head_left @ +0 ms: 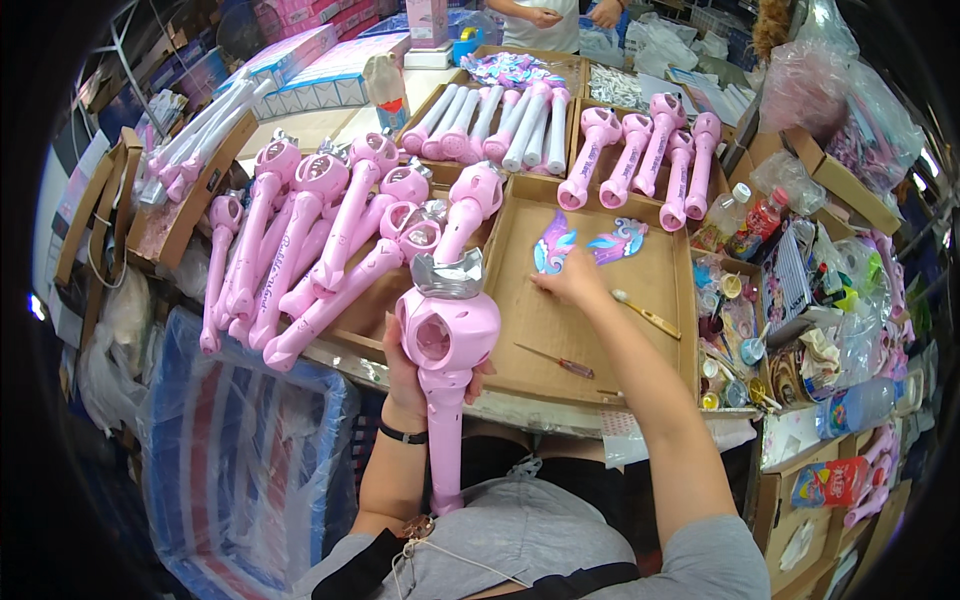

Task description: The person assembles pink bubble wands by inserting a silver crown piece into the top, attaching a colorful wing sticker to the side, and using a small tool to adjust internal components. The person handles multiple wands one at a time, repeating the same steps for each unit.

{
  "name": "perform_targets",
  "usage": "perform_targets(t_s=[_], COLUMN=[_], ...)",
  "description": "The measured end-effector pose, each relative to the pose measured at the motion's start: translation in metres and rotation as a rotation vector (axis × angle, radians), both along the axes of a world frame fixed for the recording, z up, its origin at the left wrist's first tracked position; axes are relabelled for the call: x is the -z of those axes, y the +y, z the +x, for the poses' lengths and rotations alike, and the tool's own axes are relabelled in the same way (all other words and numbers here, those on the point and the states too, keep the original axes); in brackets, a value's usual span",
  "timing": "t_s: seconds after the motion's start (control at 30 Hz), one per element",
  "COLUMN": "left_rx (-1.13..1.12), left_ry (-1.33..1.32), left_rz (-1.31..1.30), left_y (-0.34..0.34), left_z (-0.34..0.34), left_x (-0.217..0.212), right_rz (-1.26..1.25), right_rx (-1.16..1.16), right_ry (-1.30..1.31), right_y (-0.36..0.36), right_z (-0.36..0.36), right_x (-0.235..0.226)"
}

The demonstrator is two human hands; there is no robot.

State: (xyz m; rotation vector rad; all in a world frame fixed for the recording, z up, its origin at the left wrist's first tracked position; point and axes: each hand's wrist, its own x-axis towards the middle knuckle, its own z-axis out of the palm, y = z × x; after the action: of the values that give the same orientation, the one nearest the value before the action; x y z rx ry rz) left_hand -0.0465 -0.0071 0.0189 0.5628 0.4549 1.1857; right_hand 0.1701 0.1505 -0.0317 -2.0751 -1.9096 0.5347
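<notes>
Wand (478, 322) sits in our left hand (403, 383), clasped just below its silver-crowned head, slanting back toward us, probably for steadiness. Our right hand (573, 278) is at a wing piece (552, 246) in the cardboard tray (520, 315), seemingly placed for easy reach; its grip we cannot tell.

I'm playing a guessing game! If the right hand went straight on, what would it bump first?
The right hand would likely meet the left purple-and-blue wing-shaped piece; it looks very close, maybe already touching.

Blue plastic-lined bin (172, 420), red drink bottle (760, 224) beside a white-capped bottle (724, 216), red packet (842, 480), blue tape dispenser (467, 45)
</notes>
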Motion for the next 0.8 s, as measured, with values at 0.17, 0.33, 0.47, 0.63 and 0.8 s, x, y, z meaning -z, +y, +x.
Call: perform_targets(t_s=[0.17, 0.33, 0.47, 0.63, 0.8], left_rx=[0.001, 0.156, 0.156, 0.111, -0.074], left_ry=[-0.085, -0.246, -0.223, -0.142, 0.187], left_rz=[-0.041, -0.003, -0.053, -0.071, 0.013], left_y=[0.007, 0.013, 0.017, 0.022, 0.013], left_z=[-0.003, -0.001, 0.005, 0.025, 0.043], left_x=[0.011, 0.022, 0.023, 0.010, -0.003], right_rz=[0.108, 0.032, 0.092, 0.123, 0.228], right_rx=[0.015, -0.019, 0.029, 0.048, -0.197], right_ry=[-0.082, 0.398, 1.112, 1.625, 1.191], right_y=[0.004, -0.013, -0.068, -0.160, -0.184], right_z=[-0.007, 0.012, 0.011, -0.013, -0.026], right_x=[0.024, 0.003, -0.037, -0.066, -0.069])
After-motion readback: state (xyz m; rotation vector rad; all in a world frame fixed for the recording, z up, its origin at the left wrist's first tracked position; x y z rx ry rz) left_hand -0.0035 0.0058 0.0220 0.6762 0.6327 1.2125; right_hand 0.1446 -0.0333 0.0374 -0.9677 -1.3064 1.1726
